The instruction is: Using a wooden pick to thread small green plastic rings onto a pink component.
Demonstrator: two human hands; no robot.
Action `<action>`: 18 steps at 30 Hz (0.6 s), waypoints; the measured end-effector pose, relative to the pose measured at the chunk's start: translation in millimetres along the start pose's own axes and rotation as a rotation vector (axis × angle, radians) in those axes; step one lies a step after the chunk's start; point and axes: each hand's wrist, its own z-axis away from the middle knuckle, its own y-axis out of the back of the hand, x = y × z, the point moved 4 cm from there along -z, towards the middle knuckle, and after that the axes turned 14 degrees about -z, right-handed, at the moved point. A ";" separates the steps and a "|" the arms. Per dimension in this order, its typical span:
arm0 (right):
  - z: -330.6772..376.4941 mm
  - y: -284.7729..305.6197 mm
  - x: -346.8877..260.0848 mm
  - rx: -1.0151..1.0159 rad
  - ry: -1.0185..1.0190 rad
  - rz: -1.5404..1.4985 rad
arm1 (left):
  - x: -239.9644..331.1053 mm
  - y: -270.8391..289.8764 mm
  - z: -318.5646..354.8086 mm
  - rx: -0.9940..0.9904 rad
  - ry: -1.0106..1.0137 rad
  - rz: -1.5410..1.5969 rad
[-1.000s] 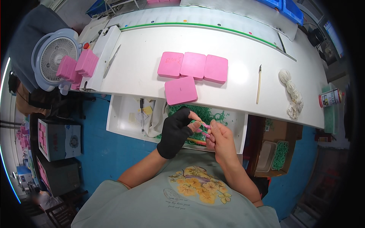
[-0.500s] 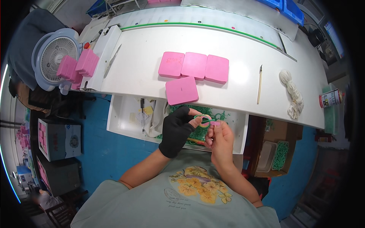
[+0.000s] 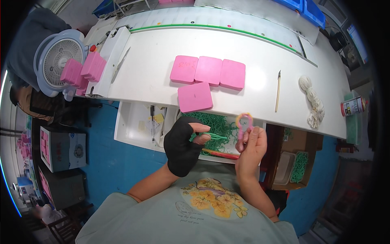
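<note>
Over drawer (image 3: pixel 132 124), our left hand (image 3: pixel 178 146) pinches green bands (image 3: pixel 216 136), pointing rightward; apart from it, right hand (image 3: pixel 251 153) clamps pink loop (image 3: pixel 240 131) by near end, long axis forward.

Reddish handwriting marks the leftmost pink rounded-square block (image 3: pixel 184 69) in the row of three on the white surface (image 3: pixel 150 44). Printed lettering covers the red-and-white cylindrical can (image 3: pixel 352 106). Small dark lines of print, appearing upside down, sit below the yellow flower print (image 3: pixel 215 201) on the grey-green cloth shirt (image 3: pixel 158 203).
</note>
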 end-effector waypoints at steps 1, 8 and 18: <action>-5.3 1.2 -5.1 -0.003 -0.001 0.000 | 2.5 2.3 -4.6 -0.013 -0.007 -0.044; -45.9 -19.5 -74.8 -0.211 0.799 0.943 | -18.7 -5.1 -7.4 -0.163 0.352 0.084; -27.5 -24.8 -73.4 -0.317 0.804 1.139 | -19.6 -8.9 -4.6 -0.173 0.224 -0.004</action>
